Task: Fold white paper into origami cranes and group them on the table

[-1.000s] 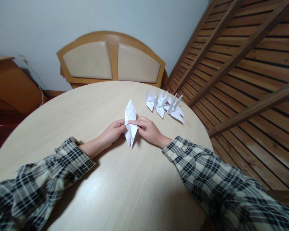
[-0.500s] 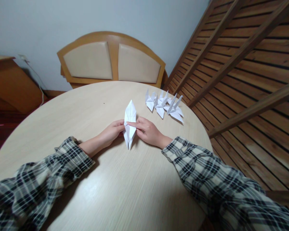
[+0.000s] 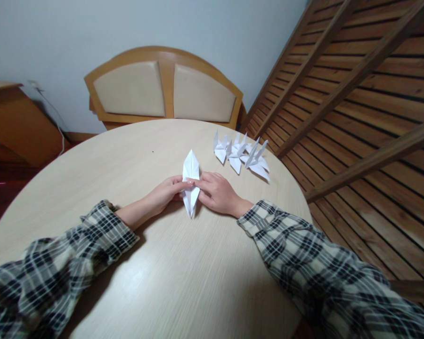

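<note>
A white sheet of paper folded into a long diamond [image 3: 191, 165] is held just above the table, its narrow ends pointing away from me and towards me. The near end is split into two points. My left hand [image 3: 165, 192] grips its left edge, thumb on top across the middle and fingers underneath. From the other side my right hand [image 3: 217, 192] pinches the right edge, with a fingertip meeting the left thumb at the centre. The fingers beneath the paper are partly hidden.
Several white paper cranes [image 3: 236, 157] stand close together at the far right of the round wooden table [image 3: 169, 282]. Behind the table is a padded headboard [image 3: 166, 89]. A slatted wooden panel [image 3: 356, 108] leans along the right, and a desk [image 3: 14, 117] is at left.
My left thumb has moved onto the middle of the folded paper, beside the right fingertip. The paper has tilted slightly, and its far tip sits a little lower.
</note>
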`<state>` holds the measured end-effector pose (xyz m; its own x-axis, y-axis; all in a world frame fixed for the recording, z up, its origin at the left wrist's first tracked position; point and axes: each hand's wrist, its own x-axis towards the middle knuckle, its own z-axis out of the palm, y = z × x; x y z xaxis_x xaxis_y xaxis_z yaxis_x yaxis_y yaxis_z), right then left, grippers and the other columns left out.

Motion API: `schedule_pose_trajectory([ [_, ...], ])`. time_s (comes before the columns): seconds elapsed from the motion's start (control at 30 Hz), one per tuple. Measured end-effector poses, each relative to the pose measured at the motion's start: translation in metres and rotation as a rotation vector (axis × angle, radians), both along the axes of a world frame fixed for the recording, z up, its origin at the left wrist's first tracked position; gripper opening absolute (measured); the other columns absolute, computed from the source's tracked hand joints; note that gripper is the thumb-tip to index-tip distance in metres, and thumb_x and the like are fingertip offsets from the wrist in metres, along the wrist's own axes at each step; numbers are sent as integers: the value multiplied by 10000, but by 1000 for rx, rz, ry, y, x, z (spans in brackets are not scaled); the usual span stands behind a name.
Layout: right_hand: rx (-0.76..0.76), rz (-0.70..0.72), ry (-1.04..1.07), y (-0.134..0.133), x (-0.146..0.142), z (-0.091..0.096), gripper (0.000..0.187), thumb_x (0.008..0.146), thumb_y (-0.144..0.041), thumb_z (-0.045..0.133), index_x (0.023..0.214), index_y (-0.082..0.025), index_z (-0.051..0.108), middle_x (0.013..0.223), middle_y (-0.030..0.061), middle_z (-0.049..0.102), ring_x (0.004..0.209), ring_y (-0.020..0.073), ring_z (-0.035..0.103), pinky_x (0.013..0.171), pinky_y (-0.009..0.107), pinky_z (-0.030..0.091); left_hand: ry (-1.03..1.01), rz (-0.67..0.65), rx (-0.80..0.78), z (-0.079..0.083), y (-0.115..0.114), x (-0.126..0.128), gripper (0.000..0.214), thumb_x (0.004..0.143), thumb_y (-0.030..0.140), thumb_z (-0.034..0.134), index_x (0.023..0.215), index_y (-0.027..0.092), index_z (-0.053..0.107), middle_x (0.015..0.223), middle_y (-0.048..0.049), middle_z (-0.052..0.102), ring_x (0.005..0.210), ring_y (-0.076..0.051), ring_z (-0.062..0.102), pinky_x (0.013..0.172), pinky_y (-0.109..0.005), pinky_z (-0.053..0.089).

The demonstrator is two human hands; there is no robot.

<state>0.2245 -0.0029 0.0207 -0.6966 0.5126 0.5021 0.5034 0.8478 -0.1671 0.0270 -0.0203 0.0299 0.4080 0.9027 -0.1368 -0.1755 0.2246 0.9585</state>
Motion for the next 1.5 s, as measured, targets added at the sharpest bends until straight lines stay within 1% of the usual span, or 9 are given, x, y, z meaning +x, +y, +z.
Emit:
schedule_pose_trajectory([
  [0.13, -67, 21, 76, 3, 1, -5, 403, 948, -203, 481, 1325, -201, 622, 897, 61, 578, 848, 213, 528, 792, 376, 449, -6, -56, 42, -1, -2, -1, 287, 743, 328, 781, 901, 117, 668, 800, -49, 676, 654, -126, 562, 623, -245, 424],
  [0.33, -325, 81, 367, 6, 2, -8, 363, 947, -156, 424, 1219, -231, 651, 863, 23, 542, 829, 174, 552, 765, 339, 463, 46, -69, 124, -8, 2, -4, 267, 800, 371, 735, 880, 131, 650, 709, -8, 609, 588, -103, 470, 570, -235, 341],
  [0.53, -526, -74, 670, 3, -7, -8, 154, 941, -311, 541, 1064, -233, 490, 746, -42, 512, 681, 147, 534, 674, 310, 436, 34, -85, 166, -7, 0, -1, 246, 818, 354, 714, 907, 136, 644, 764, -27, 626, 628, -117, 487, 594, -254, 351],
  [0.67, -614, -118, 626, 3, -10, -9, 279, 957, -492, 521, 873, -235, 451, 717, -47, 482, 653, 139, 488, 649, 305, 391, 50, -65, 188, -11, 0, -1, 267, 839, 334, 694, 1007, 135, 636, 810, -32, 627, 643, -122, 488, 614, -263, 365],
  [0.8, -637, -80, 517, 4, -11, -8, 389, 968, -547, 465, 753, -224, 442, 703, -34, 443, 655, 142, 432, 639, 312, 347, 53, -46, 209, -16, 2, -2, 291, 853, 328, 684, 1059, 136, 610, 837, -34, 620, 669, -128, 502, 636, -270, 384],
  [0.97, -675, 4, 533, 6, -11, -9, 373, 962, -535, 472, 770, -215, 475, 732, -19, 466, 688, 149, 441, 660, 312, 367, 54, -41, 218, -21, 5, -3, 320, 854, 351, 687, 1075, 140, 592, 861, -34, 618, 696, -135, 513, 657, -278, 399],
  [1.27, -616, -34, 541, 7, -13, -14, 274, 933, -415, 525, 760, -204, 499, 712, -17, 487, 654, 142, 443, 626, 300, 372, 62, -52, 217, -21, 4, -3, 327, 862, 357, 682, 1096, 143, 604, 938, -54, 638, 769, -151, 539, 727, -296, 424],
  [1.4, -607, -26, 529, 5, -13, -11, 238, 931, -379, 519, 780, -195, 532, 728, -8, 520, 663, 142, 463, 632, 298, 387, 98, -65, 241, -19, 3, -3, 345, 859, 387, 685, 1094, 142, 620, 909, -51, 638, 749, -150, 533, 695, -287, 416],
  [1.5, -611, -27, 501, 4, -13, -9, 224, 937, -370, 517, 804, -195, 556, 752, 3, 550, 688, 148, 484, 649, 299, 403, 116, -49, 252, -15, 2, -2, 310, 872, 428, 663, 997, 145, 646, 817, -32, 615, 679, -136, 500, 628, -270, 389],
])
